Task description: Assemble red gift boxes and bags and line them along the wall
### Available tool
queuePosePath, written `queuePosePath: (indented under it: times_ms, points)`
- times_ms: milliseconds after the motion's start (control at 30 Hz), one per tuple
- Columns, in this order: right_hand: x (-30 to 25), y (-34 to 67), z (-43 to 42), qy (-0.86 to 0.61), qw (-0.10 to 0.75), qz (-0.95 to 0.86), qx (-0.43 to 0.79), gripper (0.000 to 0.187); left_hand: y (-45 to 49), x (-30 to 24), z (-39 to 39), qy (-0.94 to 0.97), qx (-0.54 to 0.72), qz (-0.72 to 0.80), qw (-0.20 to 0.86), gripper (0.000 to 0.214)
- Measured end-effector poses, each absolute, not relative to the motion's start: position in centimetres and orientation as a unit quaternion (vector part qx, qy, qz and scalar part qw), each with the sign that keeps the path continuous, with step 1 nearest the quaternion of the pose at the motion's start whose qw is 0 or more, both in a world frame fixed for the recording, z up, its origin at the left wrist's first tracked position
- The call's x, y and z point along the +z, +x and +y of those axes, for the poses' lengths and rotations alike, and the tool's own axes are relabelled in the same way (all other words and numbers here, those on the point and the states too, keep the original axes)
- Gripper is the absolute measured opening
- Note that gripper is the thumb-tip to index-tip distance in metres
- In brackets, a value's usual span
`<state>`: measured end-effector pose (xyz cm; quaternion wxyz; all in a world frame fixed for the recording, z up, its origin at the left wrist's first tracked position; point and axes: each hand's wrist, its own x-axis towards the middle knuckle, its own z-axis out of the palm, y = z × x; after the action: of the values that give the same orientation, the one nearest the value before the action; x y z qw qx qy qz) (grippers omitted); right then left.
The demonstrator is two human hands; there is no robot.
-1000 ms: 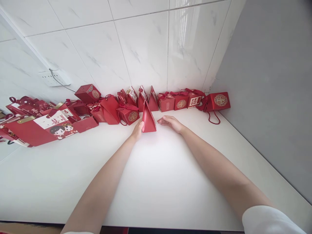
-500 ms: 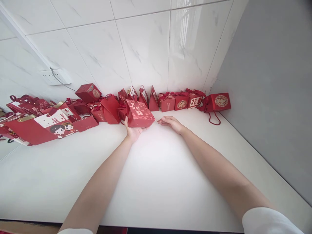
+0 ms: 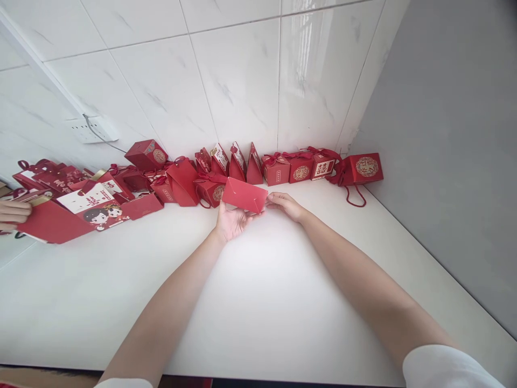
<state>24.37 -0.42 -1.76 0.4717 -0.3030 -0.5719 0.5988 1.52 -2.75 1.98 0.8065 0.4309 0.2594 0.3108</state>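
A red paper gift box (image 3: 245, 195) is held up over the white table, its plain underside with folded flaps facing me. My left hand (image 3: 233, 220) grips it from the left and below, palm up, with the fingers wrapped partly behind it. At the box's right edge, my right hand (image 3: 283, 203) has its thumb and fingertips closed on the corner. Behind the held box stands a red box with a ribbon bow and a gold round print (image 3: 210, 191). Several triangular red boxes (image 3: 254, 164) line the wall beyond my hands.
Cube-shaped red boxes (image 3: 301, 171) and a box with a rope handle (image 3: 365, 168) stand to the right. Piled at the left are red cartons (image 3: 60, 220), touched by another person's hand (image 3: 14, 213). A grey panel (image 3: 452, 151) bounds the table's right side.
The gift box has been tipped so its underside now faces me instead of its printed side. My right hand now touches it. Another person's hand has come in at the left.
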Motion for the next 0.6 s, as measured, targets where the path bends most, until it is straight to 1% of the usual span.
queuePosePath:
  times_ms: [167, 333, 433, 533, 600]
  points:
    - [-1.77, 24.39, -0.45, -0.299, 0.472, -0.575, 0.598, 0.037, 1.57, 1.39, -2.46, 0.404, 0.312, 0.248, 0.823, 0.110]
    - [-1.95, 24.39, -0.35, -0.295, 0.472, -0.575, 0.599, 0.035, 1.50, 1.15, -2.37, 0.417, 0.303, 0.242, 0.822, 0.107]
    - [-2.06, 24.33, -0.27, -0.296, 0.480, -0.571, 0.597, 0.034, 1.61, 1.25, -2.60, 0.418, 0.322, 0.234, 0.817, 0.095]
    - [-2.07, 24.29, -0.22, -0.301, 0.480, -0.568, 0.597, 0.038, 1.67, 1.29, -2.82, 0.401, 0.382, 0.232, 0.799, 0.081]
    - [-2.05, 24.29, -0.22, -0.304, 0.478, -0.568, 0.597, 0.040, 1.63, 1.28, -2.86, 0.383, 0.407, 0.229, 0.797, 0.077]
